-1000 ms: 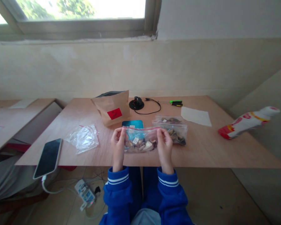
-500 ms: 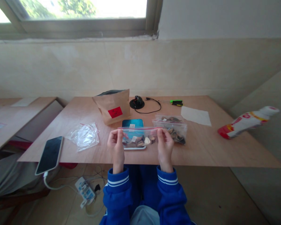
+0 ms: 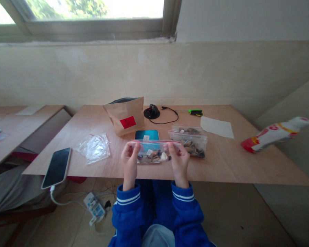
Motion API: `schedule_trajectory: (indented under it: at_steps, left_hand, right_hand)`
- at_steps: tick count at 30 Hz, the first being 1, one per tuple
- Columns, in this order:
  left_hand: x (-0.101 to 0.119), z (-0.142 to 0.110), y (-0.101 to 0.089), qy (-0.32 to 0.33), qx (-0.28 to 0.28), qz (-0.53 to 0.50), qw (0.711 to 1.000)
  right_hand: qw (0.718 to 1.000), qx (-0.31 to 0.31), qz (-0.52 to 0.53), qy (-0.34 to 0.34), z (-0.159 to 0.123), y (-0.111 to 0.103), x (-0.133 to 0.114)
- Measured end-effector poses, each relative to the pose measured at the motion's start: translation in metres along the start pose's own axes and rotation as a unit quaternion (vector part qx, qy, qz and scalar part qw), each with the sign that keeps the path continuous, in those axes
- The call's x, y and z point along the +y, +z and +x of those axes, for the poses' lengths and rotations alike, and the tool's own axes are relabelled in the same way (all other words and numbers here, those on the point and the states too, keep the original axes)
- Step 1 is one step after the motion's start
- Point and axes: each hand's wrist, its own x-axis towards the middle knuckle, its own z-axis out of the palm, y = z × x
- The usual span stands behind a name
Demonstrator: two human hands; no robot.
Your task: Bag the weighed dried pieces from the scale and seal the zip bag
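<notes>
A clear zip bag [image 3: 154, 156] with a red seal strip hangs between my two hands, with brown and whitish pieces inside it. My left hand [image 3: 130, 158] pinches its left top corner, thumb in front. At the right part of the seal my right hand [image 3: 179, 158] grips the bag between thumb and fingers. Behind the bag lies a blue-screened flat device [image 3: 146, 135], partly covered by it. Just right of my right hand, filled zip bags [image 3: 194, 145] with similar brown pieces rest on the table.
A brown paper pouch [image 3: 125, 118] with a red label stands behind. Empty clear bags [image 3: 96, 149] and a charging phone [image 3: 56, 168] lie left. A black round device [image 3: 151, 112] with a cable, screwdrivers [image 3: 195, 112], white paper [image 3: 217, 127] and a bottle [image 3: 273, 135] occupy the back and right.
My right hand has shifted slightly left along the bag's top edge, so the seal's right end now shows beyond the thumb. The view has moved a little.
</notes>
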Motion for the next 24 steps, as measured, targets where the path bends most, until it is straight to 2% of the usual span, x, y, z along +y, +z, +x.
schedule_trajectory:
  at_steps: [3,12,20,24]
  left_hand:
    - [0.000,-0.001,-0.001,0.004,-0.020,0.025,0.999]
    - [0.004,-0.002,-0.003,0.006,0.002,0.030,1.000]
    - [0.009,-0.003,-0.003,-0.009,0.008,0.043,0.999]
    - [0.009,-0.004,-0.001,0.004,0.024,0.054,0.998]
  right_hand:
    - [1.000,0.007,-0.003,-0.001,0.000,-0.002,0.002]
    - [0.999,-0.043,0.003,0.023,0.002,-0.009,0.001]
    - [0.995,-0.064,-0.063,-0.031,0.004,-0.015,-0.005]
    - [0.995,-0.035,-0.066,-0.060,-0.001,-0.010,-0.008]
